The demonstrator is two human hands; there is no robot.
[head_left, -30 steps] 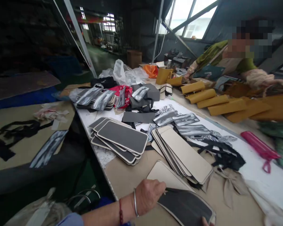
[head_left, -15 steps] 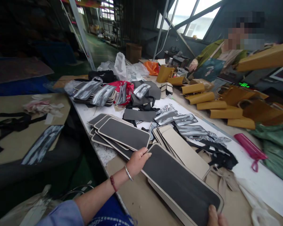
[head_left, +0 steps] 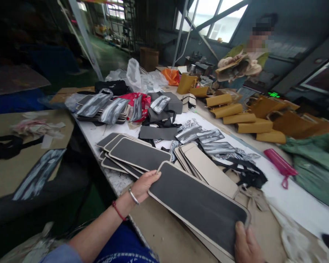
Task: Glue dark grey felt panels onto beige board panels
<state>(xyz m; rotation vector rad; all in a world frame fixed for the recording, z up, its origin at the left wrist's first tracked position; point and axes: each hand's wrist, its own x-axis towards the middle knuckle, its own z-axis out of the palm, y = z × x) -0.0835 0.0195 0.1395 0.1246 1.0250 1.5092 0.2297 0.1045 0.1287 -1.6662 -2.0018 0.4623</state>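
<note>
A long dark grey panel with rounded corners and a cream border (head_left: 197, 206) is held at a slant over the table. My left hand (head_left: 146, 184) pinches its far left corner, thumb on top. At the near right end my right hand (head_left: 246, 243) grips the edge, its thumb on the dark face and its other fingers partly out of sight. Beneath the panel the edges of more cream pieces show. A fanned stack of similar dark panels (head_left: 139, 153) lies beyond my left hand. Cream panels (head_left: 208, 168) lie fanned behind the held one.
Paint-streaked strips (head_left: 212, 135) and black straps (head_left: 249, 175) lie mid-table. Mustard-coloured bag pieces (head_left: 239, 118) line the far side, near a pink pouch (head_left: 281, 162) and green cloth (head_left: 315, 164). A co-worker (head_left: 246, 62) stands behind, holding a bag piece.
The held panel and both hands have shifted left in view, with the right hand showing more. The co-worker now stands more upright with a bag piece in both hands.
</note>
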